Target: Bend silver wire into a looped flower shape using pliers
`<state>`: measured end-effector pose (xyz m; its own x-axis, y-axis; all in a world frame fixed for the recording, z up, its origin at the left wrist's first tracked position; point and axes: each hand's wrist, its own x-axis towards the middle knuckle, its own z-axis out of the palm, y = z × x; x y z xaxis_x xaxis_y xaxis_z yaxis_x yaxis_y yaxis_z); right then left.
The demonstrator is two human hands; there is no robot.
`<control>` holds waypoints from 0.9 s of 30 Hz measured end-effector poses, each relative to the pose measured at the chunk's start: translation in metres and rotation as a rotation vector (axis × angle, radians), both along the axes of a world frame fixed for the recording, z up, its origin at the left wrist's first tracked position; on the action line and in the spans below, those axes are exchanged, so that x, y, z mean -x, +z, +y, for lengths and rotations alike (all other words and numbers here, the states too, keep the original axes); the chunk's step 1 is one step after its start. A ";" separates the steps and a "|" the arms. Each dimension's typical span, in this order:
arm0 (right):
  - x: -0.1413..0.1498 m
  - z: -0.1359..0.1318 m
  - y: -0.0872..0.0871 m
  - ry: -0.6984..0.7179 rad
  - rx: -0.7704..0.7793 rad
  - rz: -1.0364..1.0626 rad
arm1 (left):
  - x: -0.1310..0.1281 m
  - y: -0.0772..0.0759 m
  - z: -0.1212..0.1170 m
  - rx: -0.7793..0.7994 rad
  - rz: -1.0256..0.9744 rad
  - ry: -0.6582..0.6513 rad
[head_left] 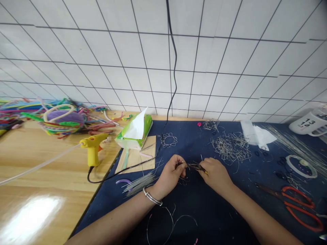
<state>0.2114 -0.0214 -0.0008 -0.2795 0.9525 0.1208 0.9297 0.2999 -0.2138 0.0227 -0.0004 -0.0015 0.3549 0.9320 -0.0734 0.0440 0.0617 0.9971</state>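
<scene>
My left hand (171, 173), with a bangle on the wrist, is closed in a pinch on a thin wire loop piece (183, 181), part of which hangs below the fingers. To its right, my right hand (214, 172) is wrapped round a pair of pliers (195, 166) with a bit of yellow handle showing. The dark jaws of the pliers point left and meet the wire at my left fingertips. Behind my hands lies a flower-shaped wire ring (169, 140). Nearer my body are large loose wire loops (172, 226).
Left of my hands are straight wires (140, 183), a tissue box (139, 131) and a yellow glue gun (94, 149), its black cord crossing the mat. Tangled wire pieces (231, 146), orange-handled scissors (297, 200) and a white mug (305, 123) are on the right.
</scene>
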 end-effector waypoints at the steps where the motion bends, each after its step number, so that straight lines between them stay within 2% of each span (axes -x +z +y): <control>1: -0.001 0.000 0.001 0.015 -0.044 -0.028 | 0.000 -0.001 0.000 -0.002 0.005 0.000; 5: -0.006 0.002 0.007 0.094 -0.176 -0.112 | 0.001 -0.002 0.000 -0.009 0.015 -0.002; 8: -0.013 0.004 0.008 0.119 -0.185 -0.130 | 0.002 -0.003 0.001 -0.020 0.018 0.018; 14: -0.019 0.007 0.003 -0.016 -0.227 -0.118 | 0.003 -0.004 0.001 -0.028 0.010 0.017; 21: -0.004 0.000 0.005 0.070 -0.316 -0.198 | 0.001 -0.002 0.000 -0.025 -0.012 0.032; 27: 0.005 -0.003 0.005 -0.005 -0.376 -0.232 | -0.002 -0.003 -0.002 0.020 -0.069 0.082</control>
<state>0.2067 -0.0249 0.0038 -0.3353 0.8558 0.3939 0.9419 0.3121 0.1239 0.0244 -0.0026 -0.0049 0.2823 0.9567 -0.0704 -0.0309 0.0824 0.9961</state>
